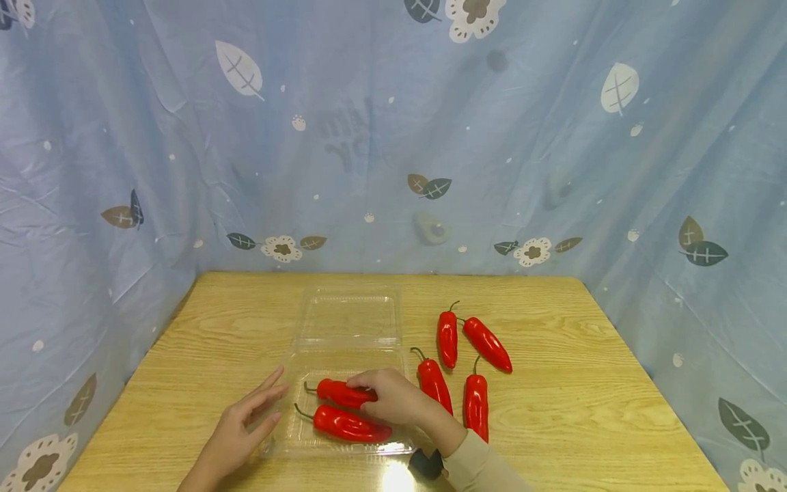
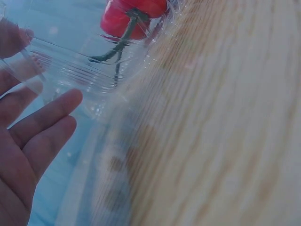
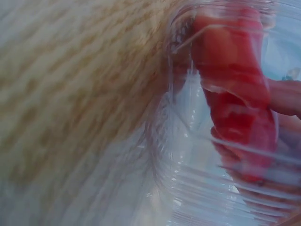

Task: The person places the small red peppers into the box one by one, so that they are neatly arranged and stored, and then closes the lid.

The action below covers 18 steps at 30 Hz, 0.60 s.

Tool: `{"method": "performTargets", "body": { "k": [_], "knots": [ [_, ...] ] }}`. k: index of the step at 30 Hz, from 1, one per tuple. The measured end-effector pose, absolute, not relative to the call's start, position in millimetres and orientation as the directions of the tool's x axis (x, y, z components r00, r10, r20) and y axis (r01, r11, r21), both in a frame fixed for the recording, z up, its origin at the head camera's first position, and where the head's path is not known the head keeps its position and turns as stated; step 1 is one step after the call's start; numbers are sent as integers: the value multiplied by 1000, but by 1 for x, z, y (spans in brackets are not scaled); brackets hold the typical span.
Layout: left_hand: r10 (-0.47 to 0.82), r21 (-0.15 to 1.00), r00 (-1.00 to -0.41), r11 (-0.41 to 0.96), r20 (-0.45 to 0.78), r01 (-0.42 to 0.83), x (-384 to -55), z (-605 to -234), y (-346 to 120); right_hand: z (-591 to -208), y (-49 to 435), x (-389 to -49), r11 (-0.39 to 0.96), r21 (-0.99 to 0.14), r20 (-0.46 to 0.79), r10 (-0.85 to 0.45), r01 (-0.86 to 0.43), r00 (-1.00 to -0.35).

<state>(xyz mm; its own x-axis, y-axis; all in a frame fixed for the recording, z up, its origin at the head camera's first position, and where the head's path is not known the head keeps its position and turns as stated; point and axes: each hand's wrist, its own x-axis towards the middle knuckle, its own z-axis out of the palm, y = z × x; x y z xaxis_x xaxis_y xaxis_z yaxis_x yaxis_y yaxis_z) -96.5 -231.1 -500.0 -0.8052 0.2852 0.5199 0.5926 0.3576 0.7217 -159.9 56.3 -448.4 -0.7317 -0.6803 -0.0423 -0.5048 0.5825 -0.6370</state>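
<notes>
A clear plastic clamshell box [image 1: 344, 359] stands on the table with two glossy red peppers inside. My right hand [image 1: 393, 396] reaches in from the right and grips the farther pepper [image 1: 335, 391] near its tip end; its stem points left. Just in front lies the nearer pepper [image 1: 350, 425], on the box floor. At the box's left side is my left hand [image 1: 236, 430], fingers extended and holding nothing. The left wrist view shows green stems [image 2: 127, 35] through the clear wall. Red pepper flesh [image 3: 235, 113] and the right hand's fingers [image 3: 284, 96] show through plastic in the right wrist view.
The box's open lid [image 1: 350, 318] lies back toward the curtain [image 1: 369, 137]. Right of the box lie several more red peppers [image 1: 487, 344] on the wooden table [image 1: 565, 383]. One pepper [image 1: 434, 384] lies partly behind the right forearm. A dark round object [image 1: 425, 465] is beside the right sleeve.
</notes>
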Motion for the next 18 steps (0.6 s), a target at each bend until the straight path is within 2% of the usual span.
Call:
{"method": "performTargets", "body": {
  "k": [6, 18],
  "knots": [
    [288, 744, -835, 380, 469, 549, -96, -501, -233, -449, 55, -159, 607, -598, -52, -681, -523, -731],
    [287, 765, -847, 368, 447, 528, -97, -502, -234, -450, 54, -161, 583, -635, -42, -682, -507, -731]
  ]
}}
